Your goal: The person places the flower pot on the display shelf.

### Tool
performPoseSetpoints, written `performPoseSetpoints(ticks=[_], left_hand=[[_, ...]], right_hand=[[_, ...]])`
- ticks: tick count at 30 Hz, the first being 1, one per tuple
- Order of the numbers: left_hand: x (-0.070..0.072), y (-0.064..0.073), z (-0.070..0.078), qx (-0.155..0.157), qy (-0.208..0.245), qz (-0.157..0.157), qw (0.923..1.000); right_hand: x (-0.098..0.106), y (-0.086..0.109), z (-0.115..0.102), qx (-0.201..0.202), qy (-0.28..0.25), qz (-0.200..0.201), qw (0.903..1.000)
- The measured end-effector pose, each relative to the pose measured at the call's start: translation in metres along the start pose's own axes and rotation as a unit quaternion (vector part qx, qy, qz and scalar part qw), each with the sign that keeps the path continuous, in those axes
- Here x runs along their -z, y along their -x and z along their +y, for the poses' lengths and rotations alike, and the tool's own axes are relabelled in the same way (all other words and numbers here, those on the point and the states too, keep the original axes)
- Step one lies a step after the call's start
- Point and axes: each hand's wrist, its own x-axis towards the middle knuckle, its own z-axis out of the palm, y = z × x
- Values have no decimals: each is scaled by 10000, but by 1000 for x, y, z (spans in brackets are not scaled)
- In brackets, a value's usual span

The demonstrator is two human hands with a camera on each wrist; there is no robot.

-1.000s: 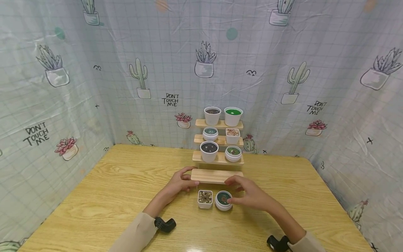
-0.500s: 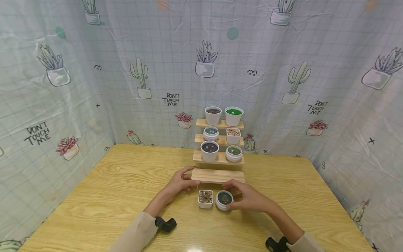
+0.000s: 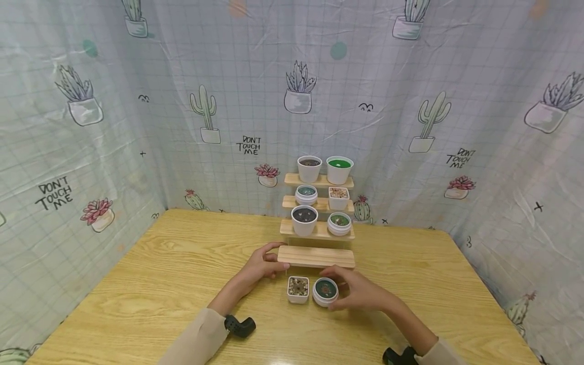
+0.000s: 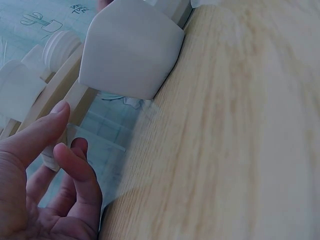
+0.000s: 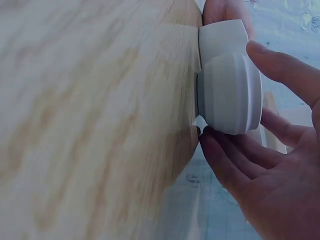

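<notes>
A tiered wooden shelf stand (image 3: 316,257) with clear side supports stands mid-table, its lowest board bare. My left hand (image 3: 258,264) holds that board's left end, thumb in front and other fingers behind. In front of the stand sits a round white pot (image 3: 326,292) with a dark green top. Curled about its right side, my right hand (image 3: 358,290) grips it between thumb and fingers; in the right wrist view the pot (image 5: 230,95) appears low against the tabletop. Left of it is a square white pot (image 3: 298,290) filled with pebbles, touched by neither hand.
Several white pots stand in pairs on the three upper boards, among them a green-topped pot (image 3: 339,171) at the top and a dark-filled pot (image 3: 304,221) lower down. A cactus-print curtain (image 3: 246,101) surrounds the wooden table (image 3: 191,248).
My right hand has come down and forward from the board's edge and closed around the round pot. The left hand keeps its place on the shelf.
</notes>
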Motion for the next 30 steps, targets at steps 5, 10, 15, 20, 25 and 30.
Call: performPoseSetpoints(ticks=[5,10,15,20,25,30], left_hand=[[0,0,-1,-31,7,-40,10000],[0,0,0,-24,10,-55,10000],[0,-1,-1,8,23,-43,10000],[0,-2,0,2,4,-29,10000],[0,-1,0,-18,-23,-67,10000],[0,0,-1,-34,-32,-93,9999]], right_hand=[[-2,0,1,-65,-32,-84,9999],[-3,-1,0,-34,128,-108,9999],[-3,0,-1,-43,373,-117,9992],[-2,0,-1,-70,412,-69,9991],[-3,-1,-2,-64,499,25,9987],[-5,-1,-3,-45,489,34,9988]])
